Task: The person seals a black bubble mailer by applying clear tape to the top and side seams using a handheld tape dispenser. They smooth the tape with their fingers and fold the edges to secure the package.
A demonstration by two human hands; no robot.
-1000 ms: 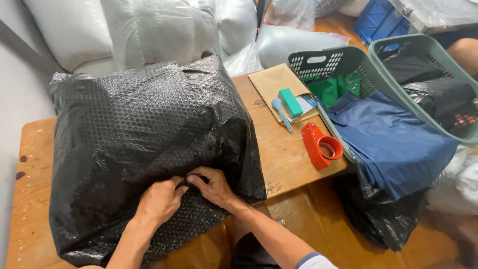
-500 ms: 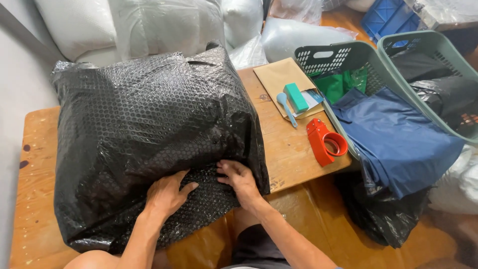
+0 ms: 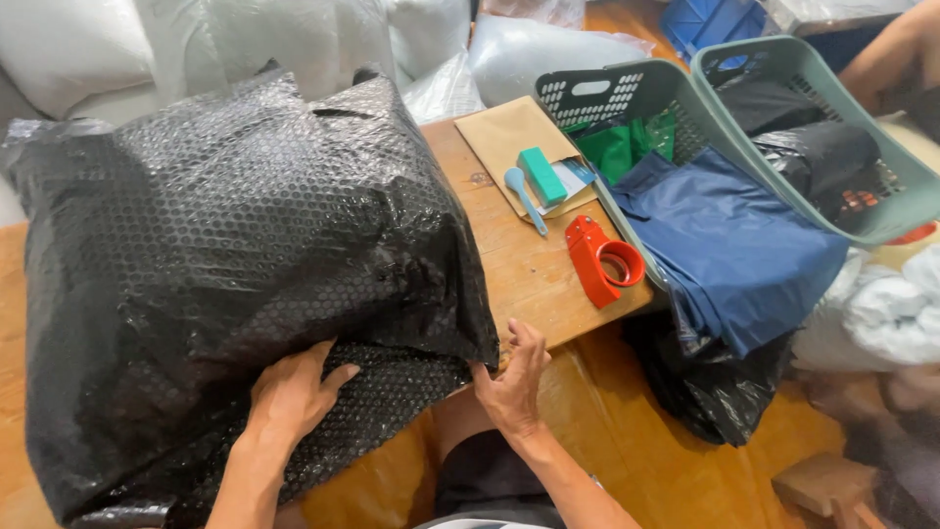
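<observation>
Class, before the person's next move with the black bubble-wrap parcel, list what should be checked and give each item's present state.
1. Left hand flat on the parcel: ok.
2. Right hand at the parcel's corner: ok.
3. Parcel fully on the table: not ok, it overhangs the near edge.
4. Wrap sealed underneath: cannot tell.
5. Tape dispenser within reach: ok, probably.

Glossy black bubble-wrap parcel (image 3: pixel 245 255) on a smooth wooden table (image 3: pixel 529 274), beside a red plastic tape dispenser (image 3: pixel 602 260).
</observation>
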